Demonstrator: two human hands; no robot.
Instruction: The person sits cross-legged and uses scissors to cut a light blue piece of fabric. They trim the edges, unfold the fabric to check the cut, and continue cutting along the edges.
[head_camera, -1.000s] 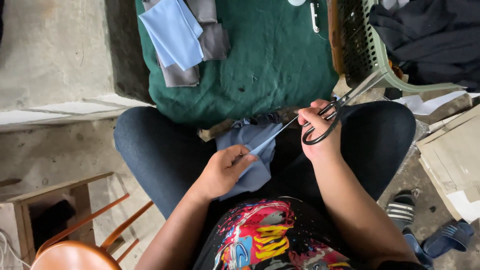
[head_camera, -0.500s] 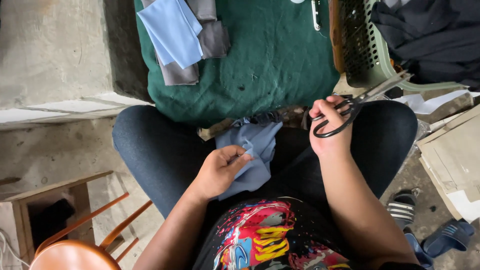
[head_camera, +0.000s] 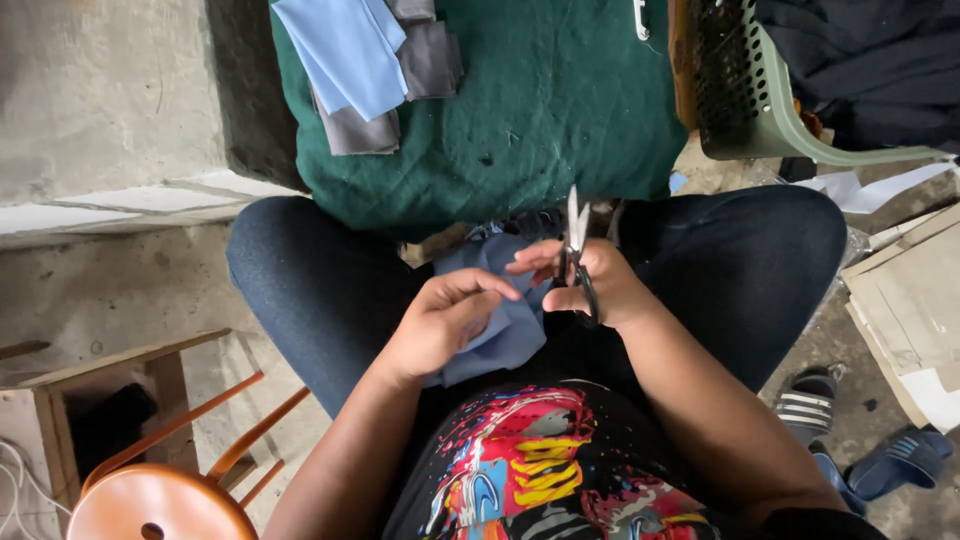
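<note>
I sit with a piece of grey-blue cloth lying on my lap. My left hand pinches the cloth near its middle, fingers curled over it. My right hand grips a pair of black-handled scissors with the blades pointing up and away from me, just above the cloth's far edge. The fingertips of both hands nearly meet over the cloth.
A green padded mat lies ahead with folded blue and grey fabric pieces on it. A green plastic basket holds dark clothes at the right. Cardboard and sandals sit right; an orange stool and a wooden bench left.
My right hand swung the scissors from pointing up-right to upright and moved left toward the cloth. My left hand stayed on the cloth.
</note>
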